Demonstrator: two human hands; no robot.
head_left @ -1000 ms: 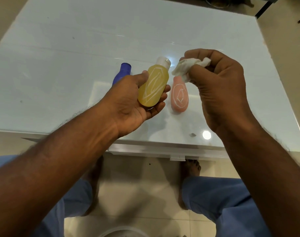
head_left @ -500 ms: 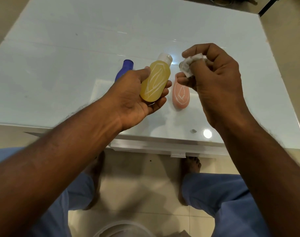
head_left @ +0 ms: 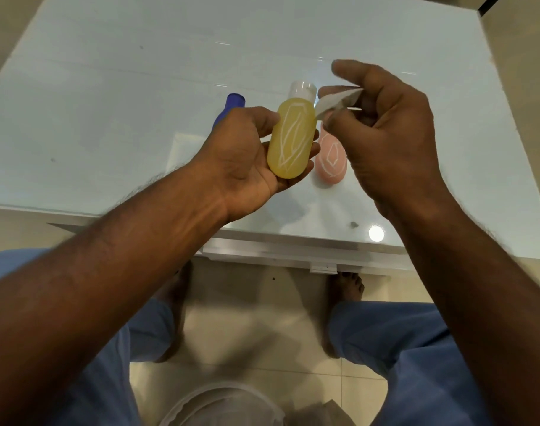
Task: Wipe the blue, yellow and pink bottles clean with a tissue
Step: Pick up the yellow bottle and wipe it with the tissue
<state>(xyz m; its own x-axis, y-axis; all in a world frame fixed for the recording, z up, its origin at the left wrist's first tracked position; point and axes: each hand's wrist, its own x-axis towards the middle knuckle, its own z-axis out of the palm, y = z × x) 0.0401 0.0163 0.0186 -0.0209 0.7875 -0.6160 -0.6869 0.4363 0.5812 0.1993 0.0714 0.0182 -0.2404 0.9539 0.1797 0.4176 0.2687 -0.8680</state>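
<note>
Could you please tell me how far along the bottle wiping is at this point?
Nothing looks finished yet. In hand: the left hand holds the translucent yellow bottle with white scribbles, while the right hand pinches a crumpled white tissue by its cap. Left: the pink bottle, also scribbled, and the dark blue bottle lie on the white glass table.
</note>
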